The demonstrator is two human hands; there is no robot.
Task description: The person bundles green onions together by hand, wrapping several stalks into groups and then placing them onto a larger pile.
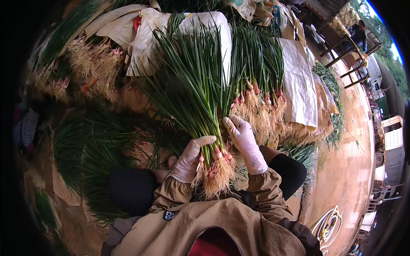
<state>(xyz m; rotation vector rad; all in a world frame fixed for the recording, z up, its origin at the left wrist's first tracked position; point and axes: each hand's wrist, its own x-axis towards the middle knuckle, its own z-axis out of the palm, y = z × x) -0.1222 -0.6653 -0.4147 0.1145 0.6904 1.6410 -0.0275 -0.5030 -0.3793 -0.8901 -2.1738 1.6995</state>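
A thick bunch of green garlic, with long green leaves, small pinkish bulbs and tangled pale roots, is held upright in front of my chest, roots toward me. My gloved left hand is wrapped round the lower stalks, its thumb lying across them just above the bulbs. At the right side of the bunch, my gloved right hand has its thumb and fingers pinched at a stalk or leaf; the exact spot is partly hidden. Both gloves are whitish and thin. The root clump hangs between my wrists.
More garlic bunches lie ahead, partly covered by white sacks. Further bunches are at the far left, with a leafy heap beside my left knee. On the wet floor at right lies a coiled hose; a person is beyond.
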